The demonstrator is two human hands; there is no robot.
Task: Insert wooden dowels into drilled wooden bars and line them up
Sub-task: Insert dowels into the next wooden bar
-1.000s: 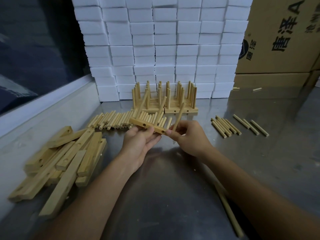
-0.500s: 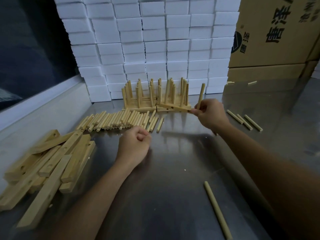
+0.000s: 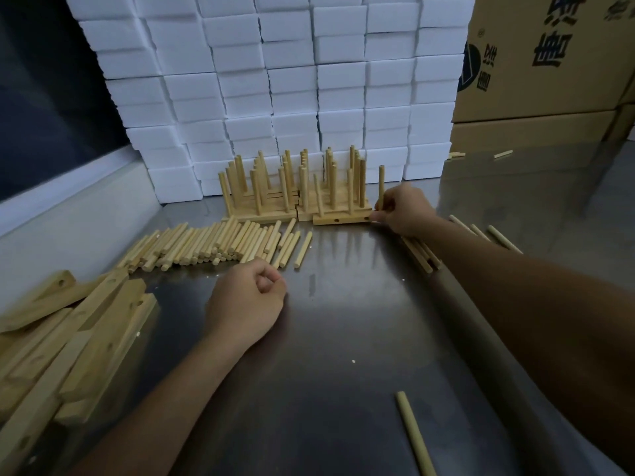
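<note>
My right hand [image 3: 402, 209] grips the right end of a drilled wooden bar [image 3: 340, 219] that lies on the metal table against the row of finished bars [image 3: 295, 201]. Upright dowels stand in that bar; one [image 3: 381, 185] rises just above my fingers. My left hand [image 3: 247, 304] rests on the table as a loose fist, holding nothing. A row of loose dowels [image 3: 213, 243] lies just beyond it. A heap of empty drilled bars [image 3: 65, 334] lies at the left.
White foam blocks [image 3: 275, 80] are stacked along the back, cardboard boxes [image 3: 549, 63] at the back right. More dowels [image 3: 421, 254] lie under my right forearm and to its right. One long dowel [image 3: 414, 438] lies near the front edge.
My right hand carried the bar with its dowels away from my left hand to the finished row and set it down. My left hand let go and dropped to the table.
</note>
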